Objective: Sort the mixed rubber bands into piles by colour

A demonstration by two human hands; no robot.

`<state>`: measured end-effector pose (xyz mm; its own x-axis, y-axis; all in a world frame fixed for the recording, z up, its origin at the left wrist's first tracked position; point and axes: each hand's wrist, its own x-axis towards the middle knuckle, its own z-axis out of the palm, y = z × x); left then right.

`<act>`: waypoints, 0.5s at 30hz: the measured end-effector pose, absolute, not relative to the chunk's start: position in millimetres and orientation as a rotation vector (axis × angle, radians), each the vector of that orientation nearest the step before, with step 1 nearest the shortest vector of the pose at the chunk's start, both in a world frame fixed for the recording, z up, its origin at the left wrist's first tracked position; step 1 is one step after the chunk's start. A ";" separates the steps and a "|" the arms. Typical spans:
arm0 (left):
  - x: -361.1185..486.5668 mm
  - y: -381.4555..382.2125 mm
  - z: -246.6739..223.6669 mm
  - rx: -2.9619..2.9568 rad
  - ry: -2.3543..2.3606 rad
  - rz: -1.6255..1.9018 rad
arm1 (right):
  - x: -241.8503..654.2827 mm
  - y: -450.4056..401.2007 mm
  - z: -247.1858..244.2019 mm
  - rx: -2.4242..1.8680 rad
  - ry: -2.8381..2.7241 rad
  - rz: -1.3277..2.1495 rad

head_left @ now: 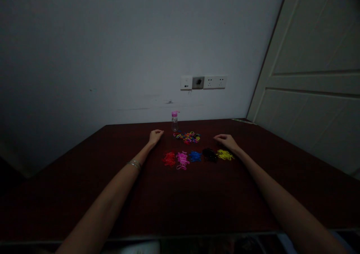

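Note:
My left hand rests on the table left of a mixed pile of colourful small bands. Its fingers are curled closed, and anything inside them is hidden. To the right of that pile lies my right hand, fingers drawn together, just behind a heap of yellow bands. I cannot make out anything in it. In a row nearer me are heaps of red bands, pink bands, blue bands and black bands. A clear bottle with a pink cap stands upright behind the mixed pile.
The dark reddish-brown table runs back to a pale wall. Switches and sockets are set in the wall above it. A panelled door stands on the right. The room is dim.

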<state>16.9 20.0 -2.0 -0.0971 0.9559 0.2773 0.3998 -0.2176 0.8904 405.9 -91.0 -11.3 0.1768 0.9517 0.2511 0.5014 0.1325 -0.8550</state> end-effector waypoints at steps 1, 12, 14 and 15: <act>17.6 20.1 -3.3 1.632 1.476 1.311 | 404.5 -90.7 -10.8 -1.500 -1.480 0.594; 22.6 8.3 0.0 1.719 1.462 1.307 | 361.1 -69.3 12.0 -1.503 -1.986 0.373; 22.2 8.3 -0.8 1.743 1.456 1.317 | 355.4 -60.1 14.3 -1.521 -2.038 0.331; 22.0 8.5 -1.4 1.751 1.452 1.322 | 353.3 -55.5 14.7 -1.545 -2.060 0.322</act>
